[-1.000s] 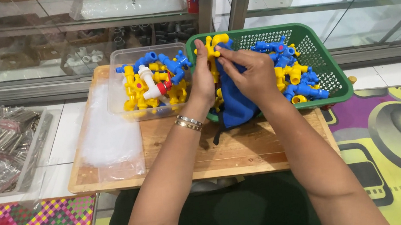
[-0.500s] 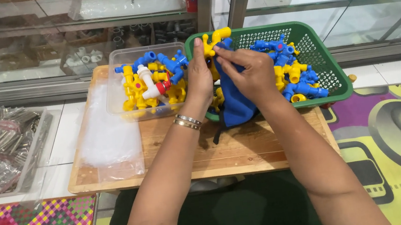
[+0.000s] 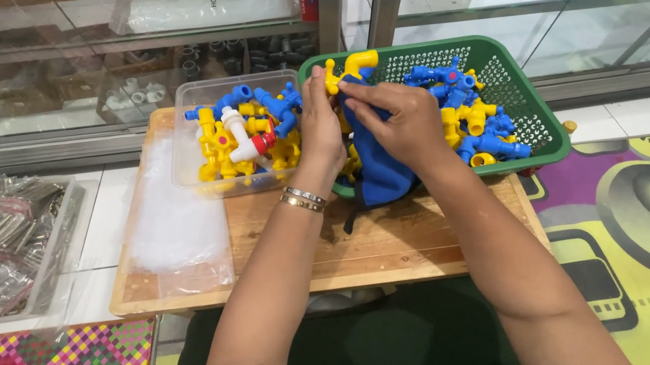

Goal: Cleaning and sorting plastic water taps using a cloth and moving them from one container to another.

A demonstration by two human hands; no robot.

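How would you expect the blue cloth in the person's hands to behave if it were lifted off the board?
The blue cloth would probably sag limply: it already drapes in folds over the green basket rim onto the wooden board. It looks light, since fingertips of the left hand and right hand alone support it.

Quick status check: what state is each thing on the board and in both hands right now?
left hand: gripping yellow tap
right hand: pressing blue cloth against the tap
green basket: holding blue and yellow taps
clear tub: open, full of taps
plastic bags: lying flat on wooden board
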